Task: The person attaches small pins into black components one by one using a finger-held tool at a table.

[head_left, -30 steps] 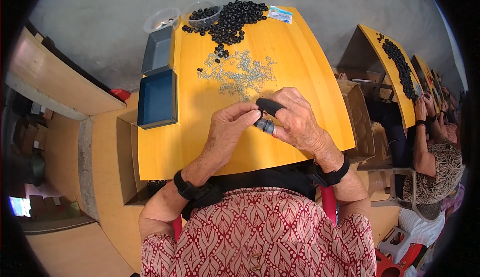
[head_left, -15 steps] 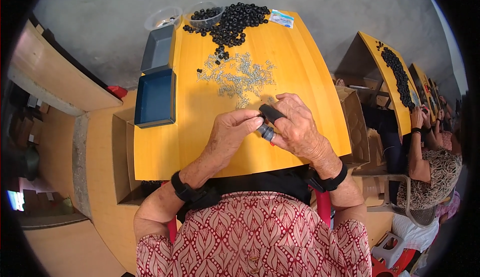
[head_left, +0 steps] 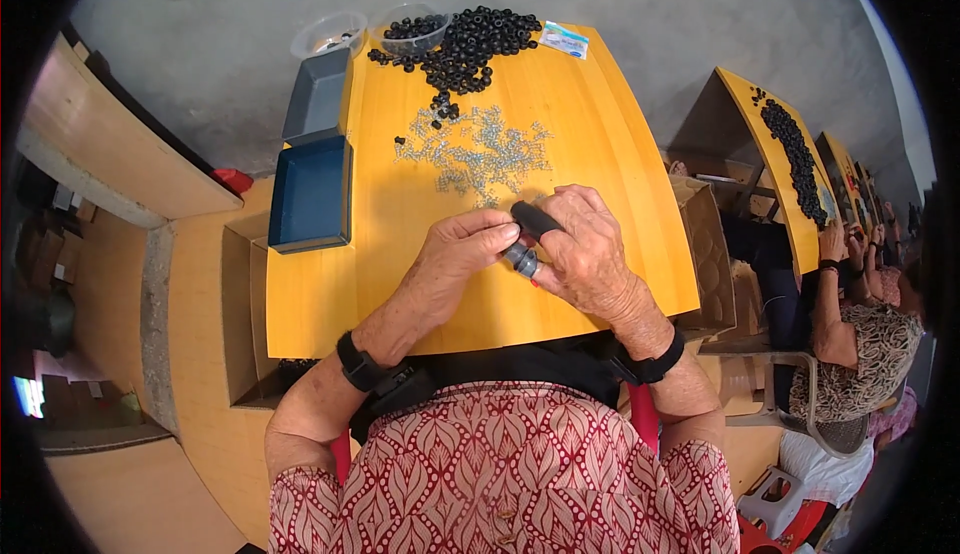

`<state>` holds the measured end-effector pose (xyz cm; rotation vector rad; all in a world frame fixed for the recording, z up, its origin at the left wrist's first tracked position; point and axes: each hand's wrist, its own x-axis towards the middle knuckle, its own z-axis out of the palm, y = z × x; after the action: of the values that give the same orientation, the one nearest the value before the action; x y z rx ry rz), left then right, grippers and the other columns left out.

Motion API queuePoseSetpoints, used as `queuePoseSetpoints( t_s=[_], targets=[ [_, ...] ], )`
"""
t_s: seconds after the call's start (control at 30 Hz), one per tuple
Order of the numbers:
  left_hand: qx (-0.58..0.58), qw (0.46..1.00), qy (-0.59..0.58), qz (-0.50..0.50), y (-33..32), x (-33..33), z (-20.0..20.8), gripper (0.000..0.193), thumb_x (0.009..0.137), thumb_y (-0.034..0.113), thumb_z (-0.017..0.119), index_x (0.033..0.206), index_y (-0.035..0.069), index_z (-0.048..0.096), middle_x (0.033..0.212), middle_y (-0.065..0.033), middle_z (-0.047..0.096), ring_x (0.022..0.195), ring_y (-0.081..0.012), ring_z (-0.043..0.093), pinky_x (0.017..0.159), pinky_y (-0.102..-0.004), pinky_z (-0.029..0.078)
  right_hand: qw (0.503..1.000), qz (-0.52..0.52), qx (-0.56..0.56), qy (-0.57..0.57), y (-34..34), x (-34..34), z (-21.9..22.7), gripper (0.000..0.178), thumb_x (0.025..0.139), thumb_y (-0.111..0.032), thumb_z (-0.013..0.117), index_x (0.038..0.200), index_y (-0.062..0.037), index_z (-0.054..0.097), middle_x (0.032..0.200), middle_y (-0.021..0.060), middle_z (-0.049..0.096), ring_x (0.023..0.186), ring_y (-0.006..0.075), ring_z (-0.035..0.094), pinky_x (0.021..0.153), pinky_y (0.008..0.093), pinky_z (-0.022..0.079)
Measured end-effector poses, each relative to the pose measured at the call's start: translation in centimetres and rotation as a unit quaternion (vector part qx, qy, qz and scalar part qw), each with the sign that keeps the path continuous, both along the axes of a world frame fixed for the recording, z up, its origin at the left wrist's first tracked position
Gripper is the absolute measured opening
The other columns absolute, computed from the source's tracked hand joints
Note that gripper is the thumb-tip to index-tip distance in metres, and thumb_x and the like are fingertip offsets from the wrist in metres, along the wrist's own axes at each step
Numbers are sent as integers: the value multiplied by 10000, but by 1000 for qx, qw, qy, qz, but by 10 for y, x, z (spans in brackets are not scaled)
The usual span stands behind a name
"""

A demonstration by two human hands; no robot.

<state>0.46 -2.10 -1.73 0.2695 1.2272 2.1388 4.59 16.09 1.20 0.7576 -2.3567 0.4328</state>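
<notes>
Above the near part of the yellow table (head_left: 610, 154), my two hands meet at the fingertips. My left hand (head_left: 455, 259) has thumb and forefinger pinched together; whatever they grip is too small and hidden to name. On my right hand (head_left: 592, 254), a black sleeve (head_left: 538, 221) covers the forefinger and a grey band-like cover (head_left: 520, 260) wraps the thumb. Those covered fingers close against the left fingertips, and anything between them is hidden. Just beyond lies a scatter of tiny silvery metal pieces (head_left: 487, 152). Farther back is a heap of small black ring-shaped parts (head_left: 490, 34).
Two dark open boxes, one blue (head_left: 347, 194) and one grey (head_left: 345, 89), line the left edge. Clear plastic bowls (head_left: 443, 24) and a small printed packet (head_left: 565, 40) are at the back. Cardboard boxes (head_left: 708, 254) flank the table. People sit at tables (head_left: 745, 94) on the right.
Both hands have shifted slightly away from me and to the left, still joined at the fingertips. The black-sleeved forefinger now lies closer over the left fingertips.
</notes>
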Motion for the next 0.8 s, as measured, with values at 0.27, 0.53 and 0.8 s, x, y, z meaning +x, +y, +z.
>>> queuePoseSetpoints(
  t_s=[0.27, 0.53, 0.8],
  targets=[
    [-12, 999, 41, 17, 4, 2, -3, 200, 902, 159, 629, 1033, 19, 684, 908, -15, 676, 895, -97, 589, 854, -245, 435, 1000, -4, 11, -10, 0, 1, 7, 337, 644, -168, 763, 906, -3, 630, 879, 115, 551, 835, 294, 577, 823, 440, 458],
    [-77, 995, 70, 13, 1, 3, 7, 244, 911, 178, 624, 1057, -13, 670, 934, 1, 642, 889, -75, 548, 830, -234, 424, 1000, -3, 2, -5, 7, -1, 0, 281, 621, -142, 779, 811, 4, 631, 912, 141, 580, 882, 331, 591, 865, 473, 472],
    [-105, 982, 155, -31, -4, -1, 3, 211, 920, 172, 608, 1035, 7, 671, 919, 21, 635, 872, -57, 529, 814, -223, 421, 999, 25, -14, -13, 6, 0, -5, 300, 587, -124, 766, 809, 23, 627, 883, 160, 581, 883, 355, 591, 876, 482, 475]
  ],
)
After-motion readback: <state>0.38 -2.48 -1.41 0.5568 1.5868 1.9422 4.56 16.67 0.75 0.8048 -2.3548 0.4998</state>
